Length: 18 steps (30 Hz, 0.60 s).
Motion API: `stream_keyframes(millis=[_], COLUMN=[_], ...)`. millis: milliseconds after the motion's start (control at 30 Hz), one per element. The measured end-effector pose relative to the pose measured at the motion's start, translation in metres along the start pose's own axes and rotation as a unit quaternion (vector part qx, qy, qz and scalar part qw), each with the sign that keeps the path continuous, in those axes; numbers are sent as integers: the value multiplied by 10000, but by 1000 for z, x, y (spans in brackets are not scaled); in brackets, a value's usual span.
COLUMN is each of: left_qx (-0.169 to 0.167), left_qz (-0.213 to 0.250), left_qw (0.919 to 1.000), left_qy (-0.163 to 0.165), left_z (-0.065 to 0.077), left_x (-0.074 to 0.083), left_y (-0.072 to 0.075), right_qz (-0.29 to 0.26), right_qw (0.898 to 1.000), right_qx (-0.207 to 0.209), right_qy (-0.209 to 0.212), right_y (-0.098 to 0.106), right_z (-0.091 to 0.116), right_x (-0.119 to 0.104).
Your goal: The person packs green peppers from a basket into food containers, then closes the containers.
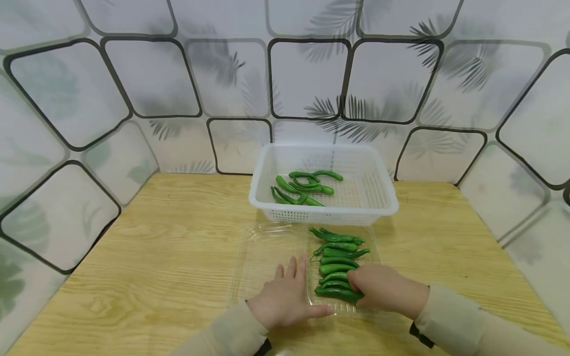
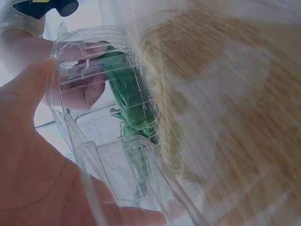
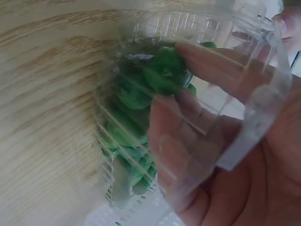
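A clear plastic clamshell box (image 1: 269,249) lies unfolded on the table, its lid half to the left. Several green chili peppers (image 1: 334,269) lie side by side in a column in its right half. My right hand (image 1: 386,288) is at the near right of that column and pinches the end of the nearest green chili pepper (image 3: 164,70) between thumb and fingers, inside the box wall. Over the box's middle fold my left hand (image 1: 285,300) spreads its straight fingers, the thumb (image 2: 30,82) at the front rim.
Behind the box stands a white plastic basket (image 1: 322,213) with several more green chili peppers (image 1: 307,188) in it. The wood-grain table (image 1: 178,257) is bordered at back and sides by patterned fabric panels (image 1: 240,79).
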<state>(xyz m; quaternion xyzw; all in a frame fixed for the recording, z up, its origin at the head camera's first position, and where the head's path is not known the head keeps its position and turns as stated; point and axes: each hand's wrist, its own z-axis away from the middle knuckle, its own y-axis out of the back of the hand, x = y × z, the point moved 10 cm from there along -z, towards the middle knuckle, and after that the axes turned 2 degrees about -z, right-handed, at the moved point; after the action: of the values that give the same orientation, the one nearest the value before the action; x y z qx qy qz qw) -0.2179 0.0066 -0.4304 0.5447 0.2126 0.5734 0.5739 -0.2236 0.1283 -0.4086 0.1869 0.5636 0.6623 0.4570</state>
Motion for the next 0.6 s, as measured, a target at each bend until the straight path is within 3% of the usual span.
stream_keyframes(millis=[300, 600], left_qx=[-21, -5], left_qz=[105, -18], left_qw=[9999, 10000], left_qy=[-21, -89], left_z=[0, 3], left_x=[0, 0], left_y=[0, 1], right_qz=[382, 229], right_qw=[9990, 9994], right_qx=[-48, -99], right_qy=[-211, -231], right_y=[-2, 1], right_z=[-3, -3], right_x=[3, 3])
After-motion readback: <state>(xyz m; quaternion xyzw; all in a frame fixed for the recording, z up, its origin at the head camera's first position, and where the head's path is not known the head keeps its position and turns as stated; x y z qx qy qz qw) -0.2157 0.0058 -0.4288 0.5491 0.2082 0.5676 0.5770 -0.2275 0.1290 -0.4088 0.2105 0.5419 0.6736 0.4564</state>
